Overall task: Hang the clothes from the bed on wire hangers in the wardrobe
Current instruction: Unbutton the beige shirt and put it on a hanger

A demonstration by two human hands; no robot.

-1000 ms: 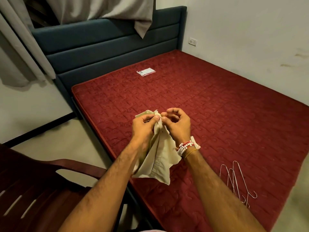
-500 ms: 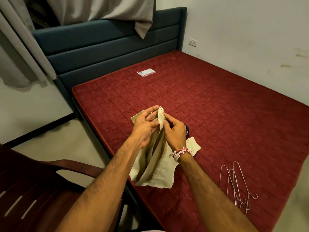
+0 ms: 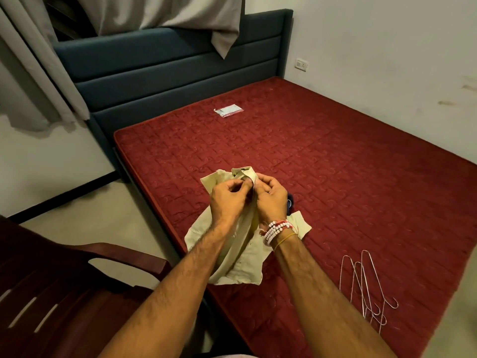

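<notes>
A cream shirt [image 3: 240, 264] hangs in front of me over the near left edge of the red mattress [image 3: 322, 156]. My left hand [image 3: 228, 200] and my right hand [image 3: 271, 198] both pinch the shirt near its collar, fingers curled close together. Its lower part droops between my forearms, and one corner lies on the mattress by my right wrist. Several wire hangers [image 3: 366, 288] lie in a loose bunch on the mattress at the near right. A dark garment [image 3: 291, 202] peeks out just behind my right hand, mostly hidden. No wardrobe is in view.
A dark red wooden chair [image 3: 64, 285] stands at the lower left beside the bed. A blue padded headboard [image 3: 167, 73] is at the back, with grey curtains [image 3: 38, 60] above and left of it. A small plastic packet [image 3: 228, 110] lies on the far mattress.
My hands have kept working at the shirt's collar area, shifting their pinch slightly; the cloth's top fold has turned and more of it shows to the left of my left hand. The hangers have not moved.
</notes>
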